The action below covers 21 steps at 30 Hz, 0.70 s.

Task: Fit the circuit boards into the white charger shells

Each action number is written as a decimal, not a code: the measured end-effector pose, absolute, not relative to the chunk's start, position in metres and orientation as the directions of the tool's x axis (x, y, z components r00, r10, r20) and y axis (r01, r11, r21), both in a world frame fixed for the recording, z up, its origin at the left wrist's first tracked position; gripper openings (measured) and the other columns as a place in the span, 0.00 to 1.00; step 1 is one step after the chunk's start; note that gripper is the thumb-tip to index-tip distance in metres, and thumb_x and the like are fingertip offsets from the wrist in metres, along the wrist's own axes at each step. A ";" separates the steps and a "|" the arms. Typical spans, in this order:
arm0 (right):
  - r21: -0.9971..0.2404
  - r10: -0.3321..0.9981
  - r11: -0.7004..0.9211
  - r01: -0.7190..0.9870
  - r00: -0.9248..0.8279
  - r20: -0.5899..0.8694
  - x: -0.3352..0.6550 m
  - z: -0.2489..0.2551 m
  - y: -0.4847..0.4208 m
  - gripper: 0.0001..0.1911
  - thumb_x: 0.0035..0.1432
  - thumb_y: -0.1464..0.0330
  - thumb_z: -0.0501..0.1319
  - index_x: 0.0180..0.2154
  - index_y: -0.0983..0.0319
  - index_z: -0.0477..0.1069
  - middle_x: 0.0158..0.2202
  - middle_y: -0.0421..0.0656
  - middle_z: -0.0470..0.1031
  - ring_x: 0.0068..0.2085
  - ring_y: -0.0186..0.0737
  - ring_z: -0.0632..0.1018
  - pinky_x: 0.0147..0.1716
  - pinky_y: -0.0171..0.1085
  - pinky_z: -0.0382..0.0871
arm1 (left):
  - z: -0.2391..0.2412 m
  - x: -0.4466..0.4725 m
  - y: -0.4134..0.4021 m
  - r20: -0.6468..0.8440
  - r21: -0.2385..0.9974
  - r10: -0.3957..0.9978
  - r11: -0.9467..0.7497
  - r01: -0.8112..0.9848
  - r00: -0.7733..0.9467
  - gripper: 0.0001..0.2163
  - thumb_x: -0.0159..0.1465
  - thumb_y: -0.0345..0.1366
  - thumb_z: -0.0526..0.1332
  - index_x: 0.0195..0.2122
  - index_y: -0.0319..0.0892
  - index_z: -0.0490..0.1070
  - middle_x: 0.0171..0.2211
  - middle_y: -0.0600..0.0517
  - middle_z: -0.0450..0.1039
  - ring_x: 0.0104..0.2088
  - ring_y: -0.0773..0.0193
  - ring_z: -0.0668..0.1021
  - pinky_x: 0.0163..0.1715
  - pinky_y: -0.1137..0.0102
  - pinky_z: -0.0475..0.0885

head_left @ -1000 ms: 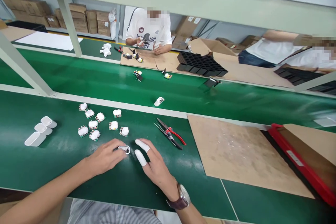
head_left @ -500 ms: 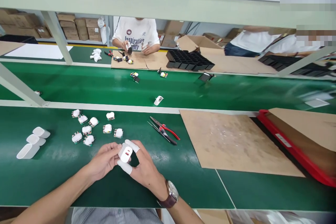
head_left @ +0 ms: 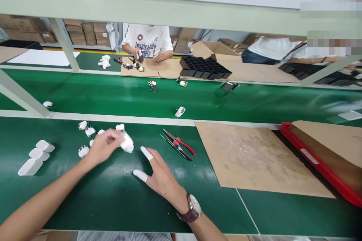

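Note:
My left hand [head_left: 105,146] is closed, its fingertips pinching a white charger [head_left: 126,142] that is smeared by motion. It hangs over the small circuit boards with white tops, and the hand hides some of them. A board [head_left: 83,151] lies to the left of that hand, and another board [head_left: 90,131] lies just beyond it. My right hand [head_left: 162,177] is open and holds nothing, thumb and forefinger apart, both in white finger cots. Beyond it, red-handled pliers [head_left: 178,143] lie beside thin tweezers [head_left: 173,146] on the green bench.
Three white empty housings [head_left: 39,154] stand at the left. On the right lie a cardboard sheet [head_left: 254,158] and a red-edged tray [head_left: 319,162]. A green belt [head_left: 127,101] beyond the rail carries a white housing [head_left: 180,112] and several boards. A co-worker [head_left: 147,43] sits opposite.
My right hand has let go of the charger and opened. My left hand has carried the charger forward and left, over the boards. Items on the belt have shifted right.

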State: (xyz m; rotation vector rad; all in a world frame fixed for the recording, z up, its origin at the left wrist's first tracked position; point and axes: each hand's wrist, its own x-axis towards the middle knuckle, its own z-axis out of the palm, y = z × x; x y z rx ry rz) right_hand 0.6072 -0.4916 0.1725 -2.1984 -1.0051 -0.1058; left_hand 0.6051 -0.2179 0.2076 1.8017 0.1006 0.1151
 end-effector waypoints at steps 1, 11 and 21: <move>-0.540 0.636 -0.476 0.694 0.696 0.334 0.613 0.170 -0.491 0.38 0.67 0.63 0.67 0.71 0.59 0.52 0.63 0.56 0.69 0.62 0.57 0.73 0.59 0.57 0.76 | 0.212 0.626 -0.193 0.190 0.875 0.174 -0.477 -0.087 0.966 0.15 0.64 0.48 0.70 0.32 0.42 0.75 0.47 0.45 0.80 0.50 0.53 0.81 0.53 0.60 0.76; -0.306 0.739 -0.426 0.851 0.523 0.426 0.654 0.153 -0.434 0.11 0.67 0.74 0.60 0.51 0.63 0.72 0.48 0.52 0.76 0.46 0.52 0.78 0.46 0.53 0.81 | 0.223 0.710 -0.058 0.360 0.560 0.395 -0.816 0.143 0.845 0.13 0.63 0.46 0.66 0.34 0.40 0.76 0.38 0.42 0.81 0.42 0.52 0.83 0.44 0.63 0.77; -0.018 0.752 -0.545 0.838 0.498 0.432 0.630 0.125 -0.459 0.23 0.63 0.83 0.52 0.56 0.69 0.71 0.67 0.64 0.65 0.63 0.65 0.71 0.56 0.61 0.72 | 0.274 0.497 -0.025 0.360 0.318 0.412 -0.898 0.305 0.837 0.27 0.56 0.69 0.64 0.28 0.47 0.78 0.44 0.44 0.83 0.50 0.41 0.81 0.55 0.50 0.75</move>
